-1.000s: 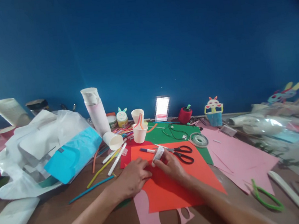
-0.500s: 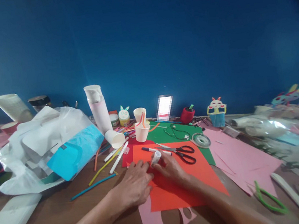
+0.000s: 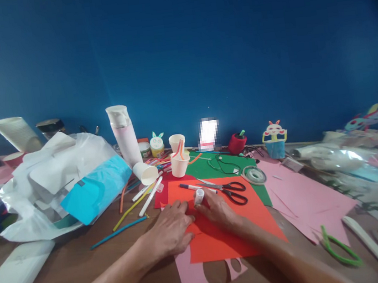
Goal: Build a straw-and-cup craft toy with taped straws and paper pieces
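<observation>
My right hand (image 3: 218, 209) is closed around a short white tube like a glue stick (image 3: 199, 196), over the orange paper (image 3: 248, 230). At the paper's left side lies my left hand (image 3: 173, 226), its fingers spread and pressing on the sheet; what is under them is hidden. Just beyond my hands rest a marker (image 3: 189, 187) with a dark blue cap and a pair of black-handled scissors (image 3: 235, 193). A pink sheet with round holes (image 3: 192, 279) sticks out from under the orange paper.
Paper cups (image 3: 180, 164) with pipe cleaners stand ahead, near a white pump bottle (image 3: 124, 135). To the left is a plastic bag (image 3: 83, 150) of paper. Clear tape (image 3: 254, 175), pink paper (image 3: 306, 196) and a green pipe cleaner (image 3: 342, 251) lie to the right.
My right hand has shifted slightly to the right with the white tube, away from my left fingers. My left hand stays almost in place on the orange paper.
</observation>
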`<action>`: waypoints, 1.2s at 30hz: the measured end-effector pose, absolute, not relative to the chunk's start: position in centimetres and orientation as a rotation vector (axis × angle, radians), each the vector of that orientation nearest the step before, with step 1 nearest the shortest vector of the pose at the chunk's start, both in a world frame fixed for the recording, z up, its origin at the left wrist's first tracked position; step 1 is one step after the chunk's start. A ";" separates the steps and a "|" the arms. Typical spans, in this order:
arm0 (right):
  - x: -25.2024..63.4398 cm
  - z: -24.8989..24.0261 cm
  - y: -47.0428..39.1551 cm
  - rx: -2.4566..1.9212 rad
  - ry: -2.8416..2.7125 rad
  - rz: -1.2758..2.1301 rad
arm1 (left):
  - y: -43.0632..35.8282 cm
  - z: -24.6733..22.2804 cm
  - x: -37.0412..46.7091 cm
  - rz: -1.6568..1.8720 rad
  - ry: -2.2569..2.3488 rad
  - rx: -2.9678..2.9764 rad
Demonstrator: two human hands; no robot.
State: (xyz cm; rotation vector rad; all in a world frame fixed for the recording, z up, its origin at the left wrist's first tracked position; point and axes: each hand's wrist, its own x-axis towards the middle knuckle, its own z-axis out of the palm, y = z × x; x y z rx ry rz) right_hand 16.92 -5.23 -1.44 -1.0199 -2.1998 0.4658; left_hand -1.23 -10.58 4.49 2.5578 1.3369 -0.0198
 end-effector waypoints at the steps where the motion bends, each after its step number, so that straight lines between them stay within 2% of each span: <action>1: 17.1 -1.4 -5.2 -1.020 -2.211 0.445 | -10.6 4.5 -1.2 -0.019 1.340 2.558; 12: 17.6 -1.7 -4.8 -1.008 -2.230 0.460 | -10.1 4.2 -1.5 0.035 1.300 2.632; 29: 16.2 -1.1 -4.8 -0.953 -2.088 0.735 | -9.3 3.7 -2.2 0.048 1.272 2.574; 36: 15.9 -1.1 -4.8 -0.953 -2.103 0.648 | -8.8 2.9 -2.8 0.072 1.244 2.523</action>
